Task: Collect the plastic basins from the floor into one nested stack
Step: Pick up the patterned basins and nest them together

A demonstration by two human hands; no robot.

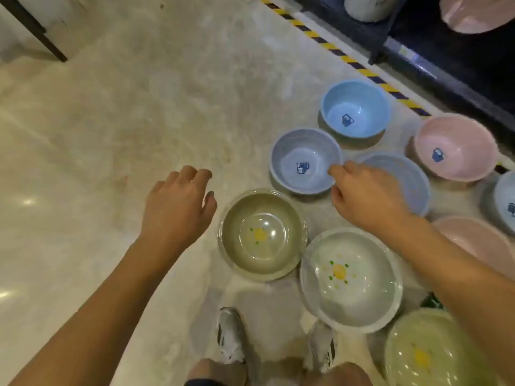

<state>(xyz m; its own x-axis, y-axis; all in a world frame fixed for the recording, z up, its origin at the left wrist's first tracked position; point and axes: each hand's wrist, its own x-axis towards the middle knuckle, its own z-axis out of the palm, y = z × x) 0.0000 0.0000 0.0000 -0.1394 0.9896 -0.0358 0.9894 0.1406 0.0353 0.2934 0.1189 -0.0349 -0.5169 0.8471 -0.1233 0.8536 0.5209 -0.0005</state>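
Several plastic basins sit open side up on the floor. A lavender basin [305,160] lies in the middle, with a sky-blue basin [355,108] behind it and a pink basin [454,147] to the right. Another lavender basin [412,179] is partly under my right hand [365,195], whose fingertips touch the middle basin's right rim. An olive clear basin [263,235] and a pale clear basin [351,280] lie nearer me. My left hand [178,207] hovers over bare floor left of the olive basin, fingers loosely curled, holding nothing.
More basins crowd the right edge: a yellowish one [426,355], a pink one [479,243], a blue one [505,203]. A dark shelf [434,54] with striped floor tape [362,71] runs along the back right. My shoes [231,335] stand below. A dark post [36,32] rises far left.
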